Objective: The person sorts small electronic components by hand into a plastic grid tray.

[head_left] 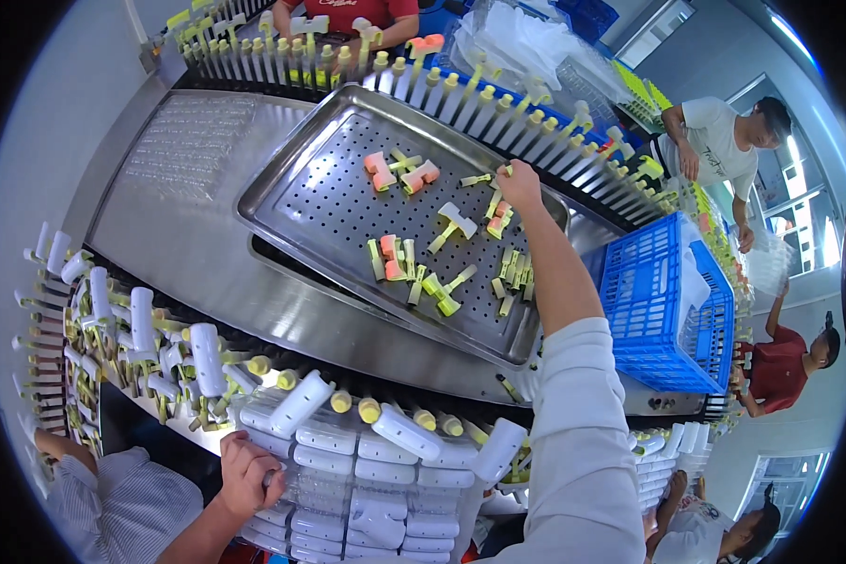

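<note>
My right hand [520,185] reaches across a perforated metal tray [301,179] to its far right side, fingers pinched on a small pale yellow plastic part [505,171]. Loose on the tray lie pink-and-yellow pieces [380,172], a white T-shaped piece [453,224], a yellow-green piece [442,293] and several small yellowish parts [512,268]. At the lower left my left hand [251,475] is curled closed beside a clear blister pack of white rounded pieces [352,470]. Something whitish shows by its fingers, too hidden to name.
Rows of yellow-tipped pegs [423,89] run behind the tray; more line the near side, some carrying white heads [207,357]. A blue crate [644,291] stands right. Clear plastic trays [193,141] lie at left. Co-workers [724,141] sit or stand around the line.
</note>
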Available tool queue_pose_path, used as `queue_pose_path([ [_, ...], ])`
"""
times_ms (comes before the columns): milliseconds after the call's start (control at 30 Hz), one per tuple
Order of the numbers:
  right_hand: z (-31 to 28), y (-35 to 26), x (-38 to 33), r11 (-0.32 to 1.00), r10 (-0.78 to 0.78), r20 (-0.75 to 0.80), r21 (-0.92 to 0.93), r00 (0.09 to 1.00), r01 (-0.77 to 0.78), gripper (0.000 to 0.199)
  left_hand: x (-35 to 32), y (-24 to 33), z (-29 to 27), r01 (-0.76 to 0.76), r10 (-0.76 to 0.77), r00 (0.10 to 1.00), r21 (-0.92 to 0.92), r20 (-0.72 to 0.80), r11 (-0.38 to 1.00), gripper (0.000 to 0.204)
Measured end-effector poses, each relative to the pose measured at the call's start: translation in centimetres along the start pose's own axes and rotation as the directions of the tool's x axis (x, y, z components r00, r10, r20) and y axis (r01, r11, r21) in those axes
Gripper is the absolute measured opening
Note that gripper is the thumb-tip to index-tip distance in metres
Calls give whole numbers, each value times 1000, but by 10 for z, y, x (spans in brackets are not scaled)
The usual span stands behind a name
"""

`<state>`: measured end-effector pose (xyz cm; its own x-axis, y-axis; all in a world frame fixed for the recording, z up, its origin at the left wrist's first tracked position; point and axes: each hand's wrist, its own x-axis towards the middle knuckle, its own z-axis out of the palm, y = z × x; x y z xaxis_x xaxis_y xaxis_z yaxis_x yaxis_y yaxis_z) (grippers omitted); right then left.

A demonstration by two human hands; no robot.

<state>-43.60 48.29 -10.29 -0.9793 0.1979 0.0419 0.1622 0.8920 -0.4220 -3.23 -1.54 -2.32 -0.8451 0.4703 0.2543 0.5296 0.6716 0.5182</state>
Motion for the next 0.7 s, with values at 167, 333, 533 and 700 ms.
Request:
queue_pose_path([
  [167, 20, -6, -6, 971, -109, -20, -216, 994, 102, 33, 5, 2, -1, -3, 3, 1000, 3, 6, 1000, 21],
  [333, 8, -14, -6, 939, -24, 137, -337, 990, 70, 20, 5, 1, -3, 4, -4, 1000, 0, 10, 1000, 21],
  [533, -10, -10, -33, 970, -235, 49, -56, 971, 237, 21, 6, -1, -1, 2, -2, 1000, -21, 11, 1000, 21],
  [700, -23, -58, -84, 837, -544, 342, 158, 766, 523, 33, 2, 3, 0, 17, -17, 1000, -19, -2, 1000, 21],
])
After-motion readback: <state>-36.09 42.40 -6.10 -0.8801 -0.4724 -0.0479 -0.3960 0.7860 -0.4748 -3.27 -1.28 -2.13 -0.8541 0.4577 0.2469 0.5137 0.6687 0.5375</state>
